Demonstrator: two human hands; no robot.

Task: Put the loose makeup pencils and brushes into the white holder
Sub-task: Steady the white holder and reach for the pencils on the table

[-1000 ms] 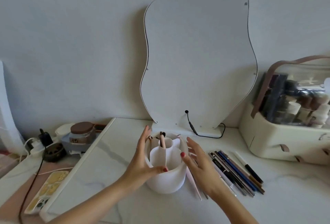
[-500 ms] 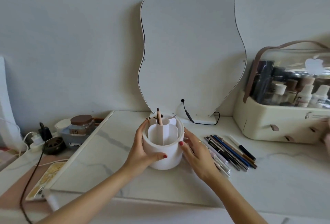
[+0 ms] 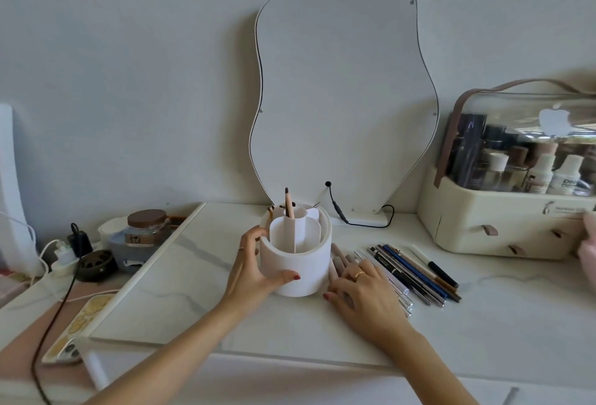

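The white holder point(image 3: 300, 270) stands upright on the marble tabletop, with inner dividers and a brown pencil point(image 3: 289, 204) sticking up from a back compartment. My left hand point(image 3: 254, 269) grips the holder's left wall, thumb across the front. My right hand point(image 3: 361, 288) lies flat on the table just right of the holder, fingers straight, resting on the beige brushes point(image 3: 338, 259) there. Several loose makeup pencils point(image 3: 416, 272), black, blue and brown, lie side by side further right.
A wavy mirror point(image 3: 342, 98) leans on the wall behind, its black cable point(image 3: 342, 211) trailing on the table. A cream cosmetics case point(image 3: 503, 227) stands at the right. A glass jar point(image 3: 146, 227), a charger and a phone point(image 3: 80, 324) sit left of the raised marble slab point(image 3: 154, 282).
My right hand left the holder's right side and came down flat onto the brushes beside it. My left hand kept its grip. The camera pulled back and tilted.
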